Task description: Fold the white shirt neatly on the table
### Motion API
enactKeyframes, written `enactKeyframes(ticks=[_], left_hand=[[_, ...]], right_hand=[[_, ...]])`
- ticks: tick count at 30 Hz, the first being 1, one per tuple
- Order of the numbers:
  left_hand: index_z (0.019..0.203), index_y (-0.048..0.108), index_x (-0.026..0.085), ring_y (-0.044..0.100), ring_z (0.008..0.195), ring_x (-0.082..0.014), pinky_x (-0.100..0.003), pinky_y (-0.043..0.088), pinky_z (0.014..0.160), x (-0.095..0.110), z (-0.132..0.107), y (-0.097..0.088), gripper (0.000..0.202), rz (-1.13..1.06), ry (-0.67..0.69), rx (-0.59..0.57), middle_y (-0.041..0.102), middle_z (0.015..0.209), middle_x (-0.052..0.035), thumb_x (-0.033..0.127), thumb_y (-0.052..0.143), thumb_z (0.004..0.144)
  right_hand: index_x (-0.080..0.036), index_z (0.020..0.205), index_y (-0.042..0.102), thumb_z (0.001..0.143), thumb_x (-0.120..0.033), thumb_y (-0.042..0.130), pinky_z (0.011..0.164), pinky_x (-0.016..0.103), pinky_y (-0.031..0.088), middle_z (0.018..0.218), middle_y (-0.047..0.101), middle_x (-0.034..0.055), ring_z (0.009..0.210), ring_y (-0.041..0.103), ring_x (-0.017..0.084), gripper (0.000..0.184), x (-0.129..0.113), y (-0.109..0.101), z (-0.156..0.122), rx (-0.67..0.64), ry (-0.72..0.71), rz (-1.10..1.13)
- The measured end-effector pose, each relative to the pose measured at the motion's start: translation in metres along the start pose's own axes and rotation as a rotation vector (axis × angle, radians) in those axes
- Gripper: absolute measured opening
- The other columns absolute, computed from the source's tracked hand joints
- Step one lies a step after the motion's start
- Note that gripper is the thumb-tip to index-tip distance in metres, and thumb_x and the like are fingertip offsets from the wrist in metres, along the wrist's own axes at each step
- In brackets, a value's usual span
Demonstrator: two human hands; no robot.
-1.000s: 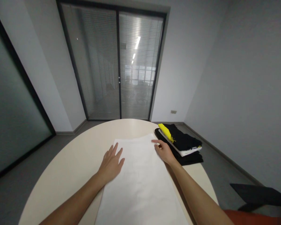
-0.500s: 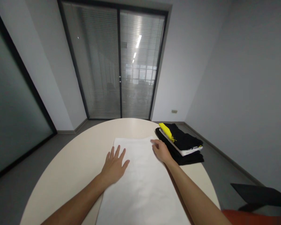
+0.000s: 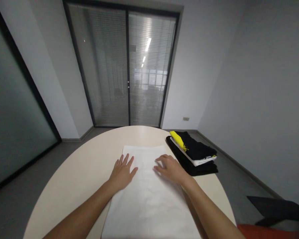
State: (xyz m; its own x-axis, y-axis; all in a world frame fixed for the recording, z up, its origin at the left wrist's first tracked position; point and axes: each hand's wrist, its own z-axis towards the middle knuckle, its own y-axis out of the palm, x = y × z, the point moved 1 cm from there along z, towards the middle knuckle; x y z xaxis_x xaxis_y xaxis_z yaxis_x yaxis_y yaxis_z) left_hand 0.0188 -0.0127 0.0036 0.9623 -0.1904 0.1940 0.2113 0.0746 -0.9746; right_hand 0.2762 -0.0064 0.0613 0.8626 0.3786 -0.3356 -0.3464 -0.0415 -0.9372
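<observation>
A white folded cloth (image 3: 149, 199) lies flat on the round cream table (image 3: 77, 179), running from the near edge toward the middle. My left hand (image 3: 122, 172) rests flat on the cloth's left edge, fingers spread. On the cloth's upper right part lies my right hand (image 3: 169, 167), palm down with the fingers stretched out and slightly curved. Neither hand holds anything.
A stack of folded clothes (image 3: 193, 153), black and white with a yellow patch, sits at the table's right edge. Glass sliding doors (image 3: 126, 66) with blinds stand behind the table. A dark chair (image 3: 279, 209) is at the lower right.
My right hand has slid left from the cloth's right edge onto the cloth. My left hand has stayed nearly in place.
</observation>
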Motion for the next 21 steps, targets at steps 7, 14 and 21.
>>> enactKeyframes(ticks=[7,14,21], left_hand=[[0.148,0.040,0.018,0.030,0.142,-0.0349,-0.047,0.032,0.112,-0.011,0.016,-0.007,0.060,-0.121,-0.062,0.217,0.028,0.156,-0.0158,0.047,0.045,0.095],[0.136,0.052,0.013,0.049,0.123,-0.0281,-0.041,0.039,0.106,-0.012,0.000,-0.023,0.054,-0.192,-0.046,0.160,0.050,0.138,-0.0146,0.045,0.043,0.094],[0.132,0.062,0.027,0.043,0.134,-0.0279,-0.045,0.030,0.114,-0.011,-0.004,-0.020,0.046,-0.159,0.122,-0.008,0.047,0.148,-0.0056,0.045,0.044,0.094]], right_hand=[[-0.015,0.157,0.015,0.086,-0.079,0.033,0.119,0.052,0.005,0.162,0.003,0.0123,0.149,0.000,0.035,0.098,-0.011,0.021,-0.014,-0.339,0.078,-0.043],[-0.016,0.156,0.021,0.088,-0.077,0.032,0.119,0.050,0.002,0.162,0.009,0.0117,0.150,0.003,0.031,0.092,0.020,0.035,0.024,-0.137,0.035,-0.052],[-0.019,0.129,0.058,0.091,-0.054,0.052,0.106,0.047,0.031,0.142,0.048,0.0179,0.130,0.043,0.033,0.053,0.007,0.010,0.022,0.066,0.057,-0.191]])
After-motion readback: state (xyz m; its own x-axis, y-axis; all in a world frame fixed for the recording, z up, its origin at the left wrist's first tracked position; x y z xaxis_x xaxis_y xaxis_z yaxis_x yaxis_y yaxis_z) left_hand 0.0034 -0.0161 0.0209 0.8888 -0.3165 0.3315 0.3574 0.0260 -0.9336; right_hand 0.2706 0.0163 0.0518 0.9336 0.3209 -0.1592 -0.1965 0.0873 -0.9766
